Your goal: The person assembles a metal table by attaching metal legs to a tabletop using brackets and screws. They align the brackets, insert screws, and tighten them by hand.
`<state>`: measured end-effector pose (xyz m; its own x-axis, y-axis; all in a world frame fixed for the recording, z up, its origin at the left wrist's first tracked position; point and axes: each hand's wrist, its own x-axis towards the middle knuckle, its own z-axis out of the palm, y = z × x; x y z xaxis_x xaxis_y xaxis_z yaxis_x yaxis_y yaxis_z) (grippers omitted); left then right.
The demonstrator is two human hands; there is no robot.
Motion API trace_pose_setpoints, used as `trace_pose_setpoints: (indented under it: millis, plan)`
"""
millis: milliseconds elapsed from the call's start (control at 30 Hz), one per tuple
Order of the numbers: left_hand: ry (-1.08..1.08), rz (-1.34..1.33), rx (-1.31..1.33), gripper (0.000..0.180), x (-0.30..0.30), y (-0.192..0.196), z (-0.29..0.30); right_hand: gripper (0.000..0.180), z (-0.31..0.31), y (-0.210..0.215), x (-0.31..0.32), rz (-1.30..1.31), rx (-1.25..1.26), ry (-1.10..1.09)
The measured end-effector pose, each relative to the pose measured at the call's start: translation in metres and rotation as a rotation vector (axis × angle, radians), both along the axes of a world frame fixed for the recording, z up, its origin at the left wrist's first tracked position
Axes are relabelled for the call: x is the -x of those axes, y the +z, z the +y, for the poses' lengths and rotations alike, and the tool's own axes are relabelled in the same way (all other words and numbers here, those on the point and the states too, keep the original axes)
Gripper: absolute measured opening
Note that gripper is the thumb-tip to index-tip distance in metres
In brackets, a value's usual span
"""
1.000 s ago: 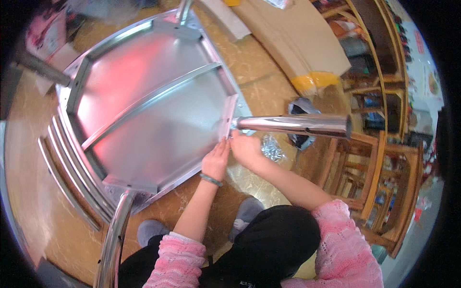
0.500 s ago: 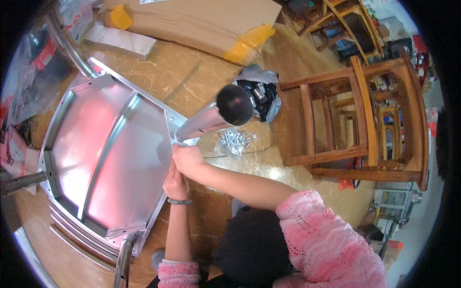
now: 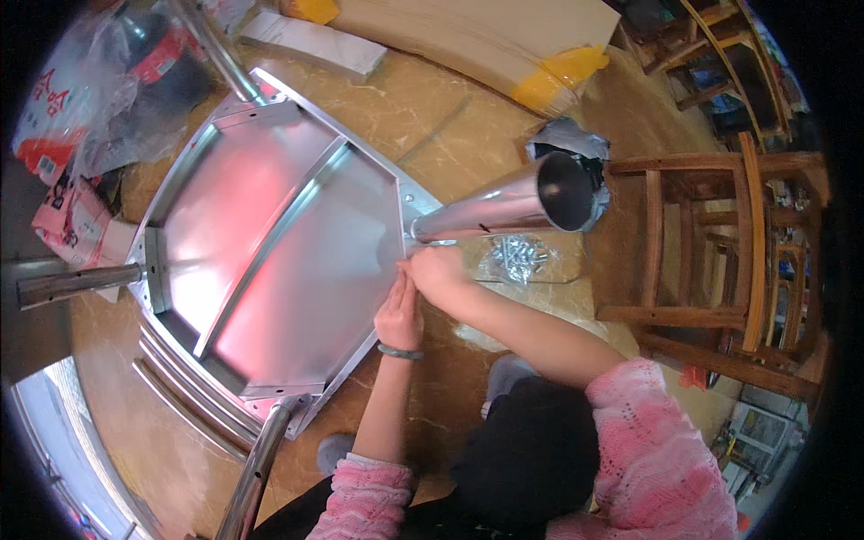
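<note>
A metal tabletop (image 3: pixel 297 270) lies with its underside up, a steel leg standing at each corner. My right hand (image 3: pixel 439 273) is closed at the foot of the nearest thick leg (image 3: pixel 490 205), beside the corner bracket. Just below it, my left hand (image 3: pixel 400 317) has its fingers drawn together against the rim of the top. What either hand grips is too small or hidden to make out. A bolt head (image 3: pixel 409 198) shows on the corner plate beside this leg. Next to my right hand lies a clear bag of bolts (image 3: pixel 520 259).
Curved steel tubes (image 3: pixel 193 396) lie on the floor left of the top. A cardboard sheet (image 3: pixel 468 40) with yellow tape and a white foam block (image 3: pixel 315 43) are at the far side. Wooden chairs (image 3: pixel 693 238) stand right; a dark plastic bag (image 3: pixel 576 148) sits behind the leg.
The view has swung, so everything sits further right in the picture. Both hands stay at the foot of the same leg, with little visible change in their grip.
</note>
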<state>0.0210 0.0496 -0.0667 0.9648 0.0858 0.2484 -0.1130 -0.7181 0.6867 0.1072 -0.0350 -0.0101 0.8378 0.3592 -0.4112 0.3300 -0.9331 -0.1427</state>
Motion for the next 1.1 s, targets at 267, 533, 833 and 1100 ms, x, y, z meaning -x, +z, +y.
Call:
trace_pose_setpoints:
  millis: [267,533,833,1100]
  plan:
    - [0.023,-0.063,0.037,0.043,-0.002,0.002,0.001,0.023,-0.003,0.001,0.000,-0.003,0.103,0.030]
    - [0.074,-0.078,0.048,0.039,0.000,0.003,0.001,0.016,-0.002,0.001,0.000,-0.094,0.087,0.147]
    - [0.077,-0.100,0.037,0.041,0.000,0.000,0.001,0.018,-0.004,-0.004,-0.001,-0.140,0.084,0.226]
    - [0.073,-0.103,0.032,0.045,0.003,-0.004,0.001,0.026,0.003,0.012,0.003,-0.086,0.106,0.134]
